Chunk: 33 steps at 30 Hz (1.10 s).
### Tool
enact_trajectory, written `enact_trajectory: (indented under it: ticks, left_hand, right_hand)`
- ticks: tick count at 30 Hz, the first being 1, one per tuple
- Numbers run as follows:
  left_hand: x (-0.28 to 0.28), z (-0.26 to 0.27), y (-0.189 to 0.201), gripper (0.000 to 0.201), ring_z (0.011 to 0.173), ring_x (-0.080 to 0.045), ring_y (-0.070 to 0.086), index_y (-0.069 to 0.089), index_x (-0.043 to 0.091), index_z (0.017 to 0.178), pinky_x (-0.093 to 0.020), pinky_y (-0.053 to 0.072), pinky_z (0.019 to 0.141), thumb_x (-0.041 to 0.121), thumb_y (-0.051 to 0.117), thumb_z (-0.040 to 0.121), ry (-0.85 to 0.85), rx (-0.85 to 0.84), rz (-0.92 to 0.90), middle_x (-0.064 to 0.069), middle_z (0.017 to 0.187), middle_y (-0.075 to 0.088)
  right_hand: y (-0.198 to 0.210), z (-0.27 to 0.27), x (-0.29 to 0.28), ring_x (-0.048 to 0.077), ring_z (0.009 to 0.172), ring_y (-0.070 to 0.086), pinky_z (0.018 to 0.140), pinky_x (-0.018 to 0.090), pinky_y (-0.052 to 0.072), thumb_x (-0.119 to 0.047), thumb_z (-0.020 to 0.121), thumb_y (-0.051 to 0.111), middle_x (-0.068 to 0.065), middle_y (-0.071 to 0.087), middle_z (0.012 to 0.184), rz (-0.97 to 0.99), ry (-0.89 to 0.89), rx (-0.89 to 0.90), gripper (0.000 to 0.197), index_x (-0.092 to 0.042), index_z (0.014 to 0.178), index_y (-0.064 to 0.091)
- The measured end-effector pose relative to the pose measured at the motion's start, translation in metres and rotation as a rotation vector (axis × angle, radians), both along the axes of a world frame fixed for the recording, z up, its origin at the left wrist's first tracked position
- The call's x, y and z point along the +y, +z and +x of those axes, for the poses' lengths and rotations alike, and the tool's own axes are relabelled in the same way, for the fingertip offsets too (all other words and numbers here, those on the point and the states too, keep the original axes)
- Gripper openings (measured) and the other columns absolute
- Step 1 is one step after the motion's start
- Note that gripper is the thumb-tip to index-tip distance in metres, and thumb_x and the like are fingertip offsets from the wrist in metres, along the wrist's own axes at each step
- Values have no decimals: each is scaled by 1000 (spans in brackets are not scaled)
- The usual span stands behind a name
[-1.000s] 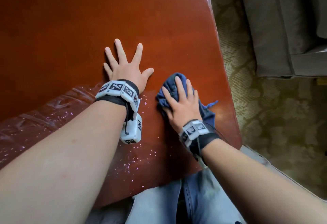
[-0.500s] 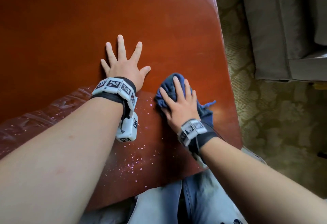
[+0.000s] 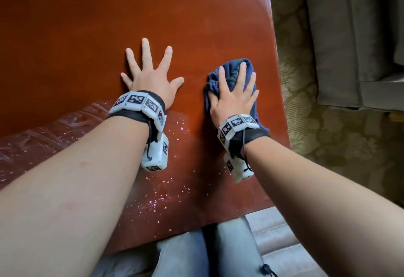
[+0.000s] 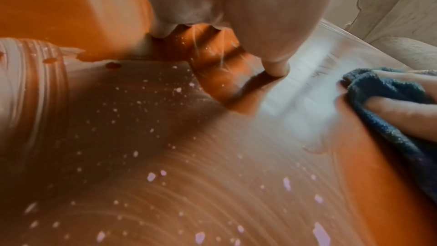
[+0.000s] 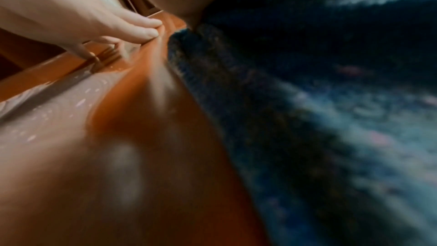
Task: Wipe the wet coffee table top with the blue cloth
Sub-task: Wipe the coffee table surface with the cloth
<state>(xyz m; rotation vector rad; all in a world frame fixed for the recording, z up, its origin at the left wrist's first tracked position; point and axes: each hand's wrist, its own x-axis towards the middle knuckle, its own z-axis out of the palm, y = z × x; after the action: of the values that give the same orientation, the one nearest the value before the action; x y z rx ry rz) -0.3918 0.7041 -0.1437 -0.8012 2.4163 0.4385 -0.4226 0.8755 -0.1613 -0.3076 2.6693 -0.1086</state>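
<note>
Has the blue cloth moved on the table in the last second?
Yes. The blue cloth under the right hand has slid a little away from the person and farther from the still left hand, toward the table's right edge.

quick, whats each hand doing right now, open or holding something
Left hand: open, fingers spread flat on the coffee table top, holding nothing.
Right hand: open, fingers straight, pressing the blue cloth onto the table.

Head view sharp, soft daylight; glare along right edge of glossy red-brown wooden coffee table top (image 3: 196, 18). Wrist views smeared, edges warped; right wrist dim, heavy motion blur.
</note>
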Motion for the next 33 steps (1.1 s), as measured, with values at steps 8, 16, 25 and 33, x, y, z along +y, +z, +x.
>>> enact_trajectory:
  ticks: [8, 16, 25, 33]
  left_hand:
    - [8, -4, 2, 73, 146, -35, -17, 4, 48, 151, -62, 9, 114, 59, 47, 93, 86, -24, -7, 1, 160, -21]
    - [7, -4, 0, 73, 146, -35, -18, 3, 48, 150, -64, 8, 113, 58, 48, 93, 81, -26, 1, 0, 160, -22]
    - [-35, 17, -2, 72, 145, -34, -20, 6, 50, 150, -67, 4, 111, 60, 48, 92, -74, 0, 41, 4, 160, -23]
    - [-58, 34, 0, 71, 146, -35, -19, 6, 48, 150, -67, 4, 111, 59, 46, 93, -103, 17, 34, 0, 160, -22]
  right_hand:
    - [-4, 0, 5, 41, 142, -5, 111, 60, 4, -49, 92, 43, 10, -3, 158, -82, 23, 17, 62, -38, 148, 19]
    - [-7, 1, 5, 41, 142, 0, 110, 60, 6, -48, 90, 48, 11, 4, 158, -95, 5, 35, 61, -37, 146, 26]
    - [1, 16, -27, 36, 143, -5, 112, 57, 8, -47, 89, 49, 6, -4, 159, -61, -188, 26, 63, -41, 146, 22]
    - [-3, 120, -42, 47, 137, 20, 102, 64, 26, -37, 79, 57, 16, 25, 153, -127, 68, 35, 61, -30, 138, 44]
